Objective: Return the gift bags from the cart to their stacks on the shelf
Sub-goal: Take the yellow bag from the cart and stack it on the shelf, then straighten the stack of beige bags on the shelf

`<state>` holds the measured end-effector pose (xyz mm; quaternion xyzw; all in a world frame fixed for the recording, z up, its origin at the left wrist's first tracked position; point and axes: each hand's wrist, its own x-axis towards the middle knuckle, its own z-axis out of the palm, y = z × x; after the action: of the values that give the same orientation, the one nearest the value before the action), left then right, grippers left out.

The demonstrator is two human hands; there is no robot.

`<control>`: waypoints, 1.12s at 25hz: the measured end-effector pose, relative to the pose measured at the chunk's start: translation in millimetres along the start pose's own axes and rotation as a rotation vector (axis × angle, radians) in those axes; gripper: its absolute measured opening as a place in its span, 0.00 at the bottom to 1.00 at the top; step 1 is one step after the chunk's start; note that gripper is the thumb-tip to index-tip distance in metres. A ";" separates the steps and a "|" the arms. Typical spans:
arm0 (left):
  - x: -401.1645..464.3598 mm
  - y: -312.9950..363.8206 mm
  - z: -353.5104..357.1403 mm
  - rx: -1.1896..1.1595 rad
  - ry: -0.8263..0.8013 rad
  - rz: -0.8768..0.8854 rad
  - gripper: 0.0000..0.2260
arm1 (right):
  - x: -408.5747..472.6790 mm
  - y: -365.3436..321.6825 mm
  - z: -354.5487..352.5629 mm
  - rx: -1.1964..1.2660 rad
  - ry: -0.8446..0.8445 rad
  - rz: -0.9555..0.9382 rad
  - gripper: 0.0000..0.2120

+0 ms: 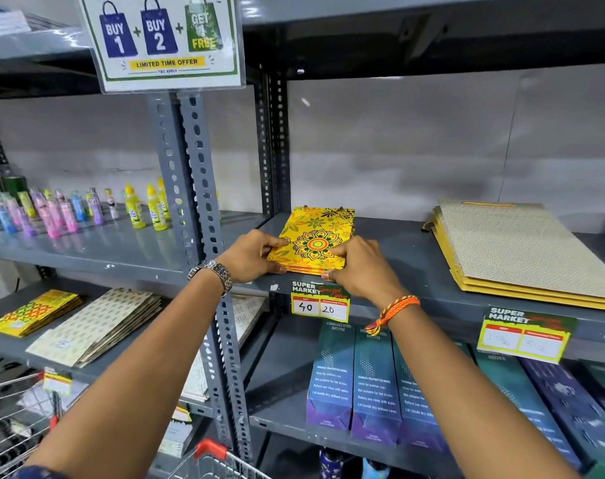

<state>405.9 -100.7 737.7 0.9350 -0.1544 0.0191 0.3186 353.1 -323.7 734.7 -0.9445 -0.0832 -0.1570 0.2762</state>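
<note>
A small stack of yellow gift bags with a green and red flower pattern lies flat on the grey metal shelf, near its front edge. My left hand grips the stack's near left corner, thumb under the edge. My right hand holds the near right corner, fingers on top. A stack of larger gold and silver gift bags lies further right on the same shelf. The wire cart shows at the bottom left, and its red-capped rim at the bottom centre.
Price tags hang on the shelf's front edge. Boxed steel bottles stand on the shelf below. On the left bay are small bottles and, lower, more flat gift bag stacks. A perforated upright post divides the bays.
</note>
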 end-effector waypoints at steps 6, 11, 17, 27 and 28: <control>-18.6 36.8 -6.8 -0.085 0.074 0.046 0.36 | -4.1 21.8 -34.6 0.085 -0.015 0.034 0.38; -4.8 95.1 18.7 -0.198 0.116 0.141 0.36 | -30.2 99.7 -114.5 0.051 0.023 0.131 0.42; 12.9 195.3 117.5 -0.215 -0.094 0.189 0.41 | -75.0 214.3 -220.5 -0.137 -0.124 0.294 0.50; 26.8 229.4 194.7 -0.146 0.016 0.107 0.45 | -80.1 301.6 -245.2 0.045 -0.249 0.307 0.59; 24.6 229.9 196.1 -0.147 0.019 0.102 0.43 | -79.2 304.0 -243.6 0.068 -0.256 0.298 0.55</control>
<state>347.8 -397.8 720.4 0.8999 -0.1996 0.0330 0.3863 292.0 -716.2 751.3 -0.9487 0.0179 0.0101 0.3154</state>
